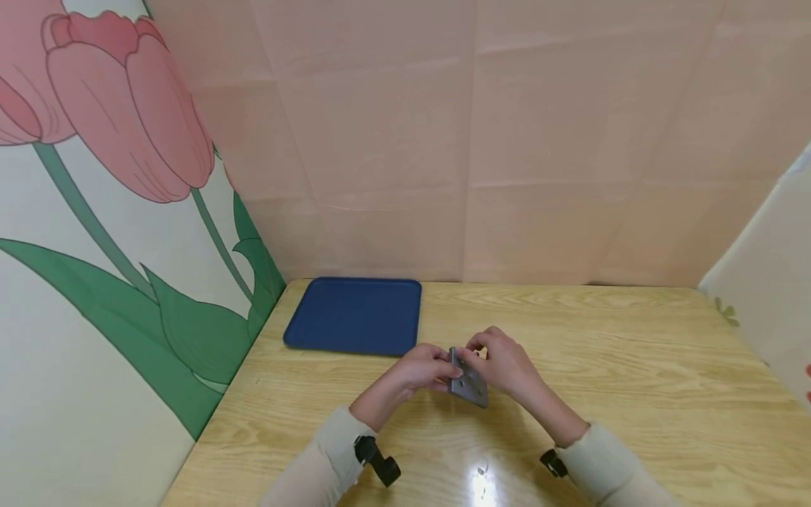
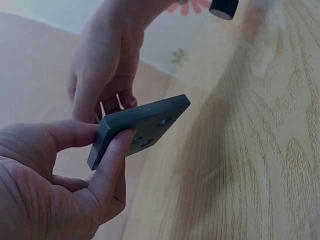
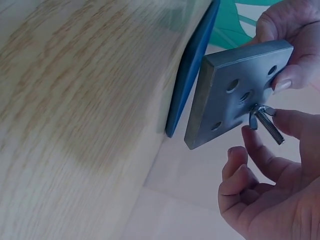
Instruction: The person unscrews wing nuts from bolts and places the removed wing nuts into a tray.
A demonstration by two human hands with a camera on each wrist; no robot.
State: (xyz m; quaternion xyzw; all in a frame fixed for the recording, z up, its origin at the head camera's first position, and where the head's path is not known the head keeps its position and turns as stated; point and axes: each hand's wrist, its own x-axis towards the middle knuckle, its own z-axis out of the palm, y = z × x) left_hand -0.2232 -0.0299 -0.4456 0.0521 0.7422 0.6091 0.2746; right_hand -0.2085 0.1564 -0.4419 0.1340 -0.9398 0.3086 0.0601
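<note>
And the right hand [image 3: 287, 195] pinches a threaded, winged bolt [image 3: 270, 128] in its fingertips, right by the metal plate [image 3: 225, 107]! Across from them the left hand [image 1: 423, 368] pinches the plate's edge, and past its fingers lies a blue tray [image 1: 357, 317].

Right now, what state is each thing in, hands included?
Perforated metal plate: tilted, held up.
Threaded bolt: end jutting past the wing nut.
Wing nut: on the bolt, close to the plate.
Left hand: gripping the plate's edge.
Right hand: pinching the wing nut.
Blue tray: lying flat.
</note>
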